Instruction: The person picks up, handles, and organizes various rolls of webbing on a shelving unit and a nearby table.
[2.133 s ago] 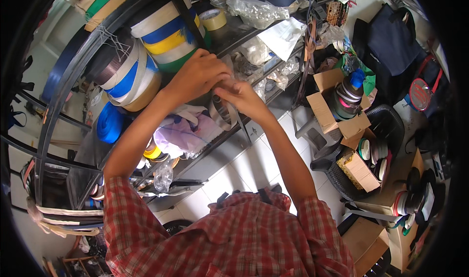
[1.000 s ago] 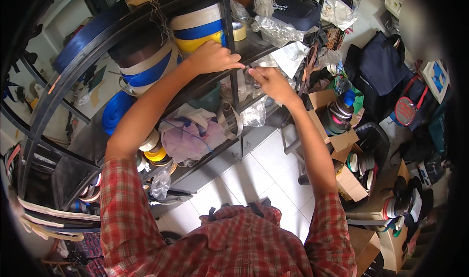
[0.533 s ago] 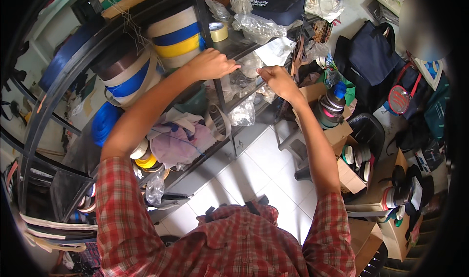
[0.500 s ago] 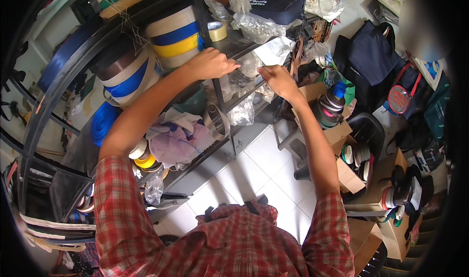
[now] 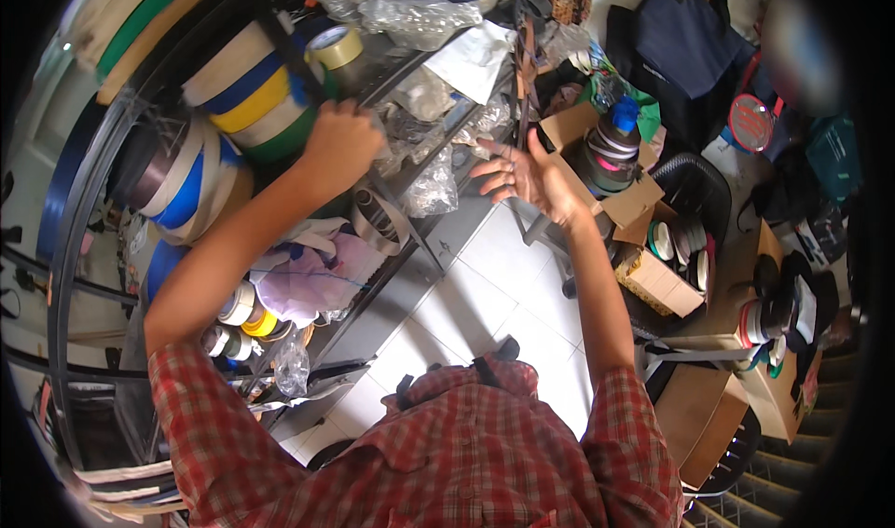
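Note:
My left hand (image 5: 343,146) is curled closed in front of the shelf's dark metal post, slightly blurred. What its fingers hold, if anything, is hidden. Beside it stand wide rolls of webbing (image 5: 247,104) in cream, blue, yellow and green. A roll of yellowish tape (image 5: 336,47) lies on the shelf just beyond that hand. Palm turned up and fingers apart, my right hand (image 5: 533,181) is open and holds nothing I can see. Crumpled clear plastic bags (image 5: 433,185) lie on the shelf between the hands, below a white sheet (image 5: 474,60).
A lilac cloth (image 5: 312,281) bulges from the lower shelf near my left forearm. To the right, an open cardboard box (image 5: 643,202) holds a dark striped stack, and a smaller carton (image 5: 657,284) contains rolls. Dark bags (image 5: 685,39) sit farther back. White floor tiles (image 5: 471,304) show below.
My hands have moved apart. The left has shifted left and stays curled; the right has opened from a pinch and turned palm up. The view has also shifted.

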The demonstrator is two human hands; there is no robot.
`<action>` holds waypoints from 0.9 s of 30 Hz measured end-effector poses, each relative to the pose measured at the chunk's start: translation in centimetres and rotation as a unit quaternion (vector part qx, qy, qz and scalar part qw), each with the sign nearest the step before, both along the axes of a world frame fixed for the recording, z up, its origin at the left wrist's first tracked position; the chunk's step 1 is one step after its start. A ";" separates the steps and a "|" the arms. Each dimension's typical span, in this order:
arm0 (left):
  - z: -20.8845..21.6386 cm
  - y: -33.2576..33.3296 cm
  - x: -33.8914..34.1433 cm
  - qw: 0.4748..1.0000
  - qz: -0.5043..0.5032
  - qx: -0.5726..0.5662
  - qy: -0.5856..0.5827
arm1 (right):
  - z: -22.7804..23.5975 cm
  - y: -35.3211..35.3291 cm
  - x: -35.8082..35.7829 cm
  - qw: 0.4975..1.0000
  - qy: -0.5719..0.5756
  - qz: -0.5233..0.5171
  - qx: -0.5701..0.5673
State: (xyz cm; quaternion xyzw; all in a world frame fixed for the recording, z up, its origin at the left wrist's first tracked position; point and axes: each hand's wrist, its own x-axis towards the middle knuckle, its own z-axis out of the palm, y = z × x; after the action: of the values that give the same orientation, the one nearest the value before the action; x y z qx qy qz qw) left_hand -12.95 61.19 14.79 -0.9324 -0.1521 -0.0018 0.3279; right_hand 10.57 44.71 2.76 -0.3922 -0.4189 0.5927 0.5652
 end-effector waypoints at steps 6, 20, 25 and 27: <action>5.7 -3.9 -3.3 0.997 -0.045 0.016 -0.054 | -7.1 -3.2 1.0 0.995 0.068 -0.004 -0.068; 9.8 -12.6 -10.2 0.901 0.097 -0.381 -0.182 | -17.7 -13.7 4.1 0.948 -0.113 -0.055 -0.293; -0.5 -12.8 -6.2 0.675 0.045 -0.479 -0.560 | -18.8 -15.2 5.1 0.946 -0.117 -0.107 -0.282; -7.7 -13.8 -4.0 0.593 0.082 -0.532 -0.599 | -16.8 -14.5 3.8 0.970 0.021 -0.124 -0.209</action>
State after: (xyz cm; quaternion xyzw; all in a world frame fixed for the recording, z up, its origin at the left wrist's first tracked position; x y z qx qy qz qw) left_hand -16.92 47.36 7.11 -0.7135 -0.3642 -0.4516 -0.3929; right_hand 14.40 30.23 -14.07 -0.5382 -0.2219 0.6007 0.5480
